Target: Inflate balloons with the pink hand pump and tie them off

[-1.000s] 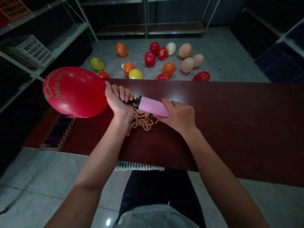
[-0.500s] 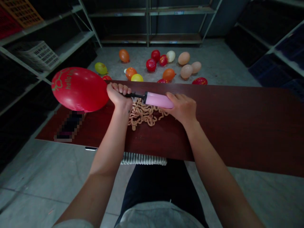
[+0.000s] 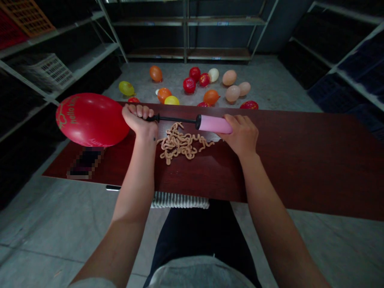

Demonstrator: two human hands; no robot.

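Observation:
A pink balloon pump [image 3: 214,124] is held level above the table between my two hands, its black rod drawn well out. My right hand [image 3: 242,134] is closed around the right end of the pink barrel. Closed at the black end of the pump is my left hand [image 3: 139,119]; the fingers hide most of that end. A large inflated red balloon [image 3: 94,120] with printed lettering sticks out to the left of this hand, its neck hidden there. Below the pump, a tangled heap of uninflated beige long balloons [image 3: 180,146] lies on the table.
Left on the dark red-brown table [image 3: 300,160] lies a blurred-out phone-like object [image 3: 86,162]. Several inflated balloons, among them an orange balloon [image 3: 156,74], rest on the floor beyond. Metal shelves [image 3: 186,56] stand behind, and crates [image 3: 57,70] fill shelves at the side.
My hands have moved apart, so more of the black rod shows between them. The red balloon has shifted left and slightly down with my left hand.

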